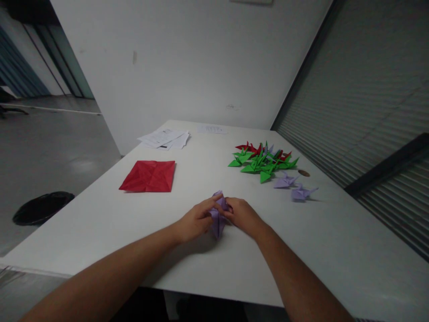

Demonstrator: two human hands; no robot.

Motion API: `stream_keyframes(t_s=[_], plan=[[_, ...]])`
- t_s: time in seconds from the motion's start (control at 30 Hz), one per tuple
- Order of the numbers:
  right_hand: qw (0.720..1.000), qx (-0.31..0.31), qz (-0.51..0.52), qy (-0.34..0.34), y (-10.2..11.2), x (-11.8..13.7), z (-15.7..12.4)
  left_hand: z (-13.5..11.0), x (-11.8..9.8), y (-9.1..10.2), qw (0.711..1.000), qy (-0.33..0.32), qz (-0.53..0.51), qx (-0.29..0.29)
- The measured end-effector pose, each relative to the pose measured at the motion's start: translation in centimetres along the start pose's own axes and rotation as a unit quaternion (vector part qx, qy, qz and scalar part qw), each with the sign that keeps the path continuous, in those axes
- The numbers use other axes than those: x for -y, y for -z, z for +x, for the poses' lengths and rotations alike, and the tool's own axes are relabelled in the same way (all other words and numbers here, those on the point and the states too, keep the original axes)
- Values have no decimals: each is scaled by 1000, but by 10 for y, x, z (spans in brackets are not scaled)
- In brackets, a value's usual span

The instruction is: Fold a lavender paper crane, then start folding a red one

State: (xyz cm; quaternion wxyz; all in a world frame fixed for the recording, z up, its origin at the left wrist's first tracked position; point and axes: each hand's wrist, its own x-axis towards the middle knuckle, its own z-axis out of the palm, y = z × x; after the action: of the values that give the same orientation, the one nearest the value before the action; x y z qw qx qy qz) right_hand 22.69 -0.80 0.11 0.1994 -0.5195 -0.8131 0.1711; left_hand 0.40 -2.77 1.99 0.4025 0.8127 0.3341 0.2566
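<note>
A partly folded piece of lilac paper (218, 214) lies on the white table (100, 223) in front of me. My left hand (197, 220) pinches its left side with the fingers closed on the paper. My right hand (243, 215) grips its right side, fingers curled over it. Both hands meet over the paper, so much of the fold is hidden.
A creased red paper square (149, 176) lies to the left. A heap of green and red paper cranes (261, 160) sits at the back right, with two lilac cranes (295, 187) nearer. White printed sheets (166, 138) lie at the far edge. A black bin (42, 207) stands on the floor, left.
</note>
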Motion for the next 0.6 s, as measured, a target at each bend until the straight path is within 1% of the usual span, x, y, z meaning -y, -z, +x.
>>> stream_keyframes(t_s=[0.07,0.1,0.13,0.17,0.23,0.27,0.3,0.33,0.37,0.47,0.53,0.6], plan=[[1000,8,2,-8,1,0,0,0,0,0,997,9,-70,-2],[1000,11,3,-11,1,0,0,1,0,1,996,5,-89,-15],[1000,13,5,-11,1,0,1,1,0,2,995,-4,-91,-42],[1000,12,10,-8,1,0,1,1,0,4,993,-14,-84,-81],[1000,11,22,1,1,0,1,3,0,10,984,-24,-51,-172],[1000,12,26,4,1,1,1,5,0,13,978,-23,-24,-208],[1000,14,28,2,1,1,1,8,0,17,975,-23,6,-221],[1000,15,26,-2,1,1,0,11,1,19,976,-17,27,-214],[1000,16,24,-6,1,0,0,15,2,21,981,-5,32,-194],[1000,10,20,-9,0,0,0,29,6,21,994,31,18,-100],[1000,9,23,-8,1,0,-1,39,7,17,996,48,28,-75],[1000,13,24,-14,2,1,0,48,5,12,994,68,46,-65]])
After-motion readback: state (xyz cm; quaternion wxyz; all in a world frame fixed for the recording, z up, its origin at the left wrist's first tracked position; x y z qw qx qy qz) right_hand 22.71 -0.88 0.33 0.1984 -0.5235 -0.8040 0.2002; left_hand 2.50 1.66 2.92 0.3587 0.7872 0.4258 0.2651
